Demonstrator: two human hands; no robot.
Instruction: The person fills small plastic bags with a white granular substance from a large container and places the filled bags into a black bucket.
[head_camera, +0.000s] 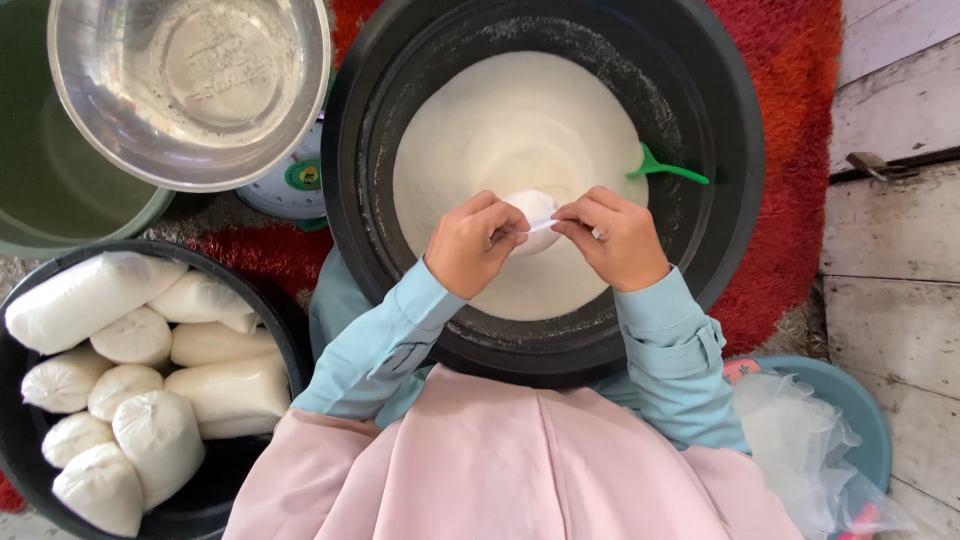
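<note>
Hands, left (478, 243) and right (612, 238), each pinch a small white powder-filled bag (533, 213) in a tight grip.

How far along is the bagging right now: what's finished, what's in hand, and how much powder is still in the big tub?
Done: about nine filled, closed bags lie in the black tub at the left. In hand: the left hand and right hand hold a small filled bag by its neck over the large black basin. Left: the basin holds a wide mound of white powder, with a green scoop in it. Empty plastic bags wait at the right.
</note>
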